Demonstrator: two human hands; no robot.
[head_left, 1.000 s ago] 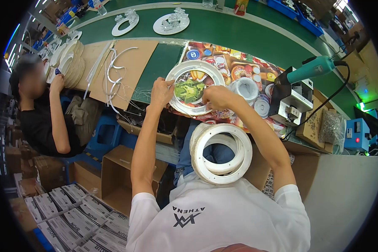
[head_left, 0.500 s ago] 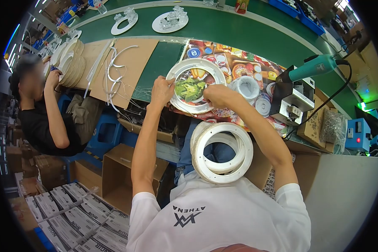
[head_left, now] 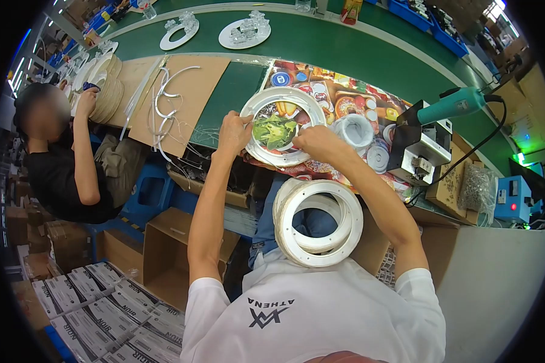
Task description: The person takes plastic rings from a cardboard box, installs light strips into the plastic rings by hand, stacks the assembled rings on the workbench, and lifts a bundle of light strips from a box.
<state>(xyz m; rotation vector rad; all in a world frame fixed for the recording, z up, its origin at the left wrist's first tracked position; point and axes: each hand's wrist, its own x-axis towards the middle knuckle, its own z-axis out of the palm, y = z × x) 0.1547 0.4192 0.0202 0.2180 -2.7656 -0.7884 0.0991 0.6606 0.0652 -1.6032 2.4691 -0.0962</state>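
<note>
A white ring (head_left: 289,95) lies on the picture-printed mat, whose food photos show through its opening. On the ring's left rim, my left hand (head_left: 234,134) is closed, thumb and fingers pinching the edge. My right hand (head_left: 318,144) bends over the right rim with its fingers closed and their tips at the inner edge. Whether those tips hold a small part is hidden. Against my lap and shirt rests a stack of white rings (head_left: 349,233) with small holes in their faces. Right of my right hand stands a round clear tub (head_left: 353,132).
A teal hand tool (head_left: 451,106) sits in a metal stand (head_left: 427,151), its black cord looping right. White strips (head_left: 163,112) lie on cardboard at left. Beyond are discs bearing clear parts (head_left: 245,33). A co-worker (head_left: 57,157) sits left beside stacked rings (head_left: 109,94).
My right hand has shifted slightly at the ring's inner right edge; my left hand keeps its place. The co-worker's head and hand have moved, and a dark blue object now shows at that hand.
</note>
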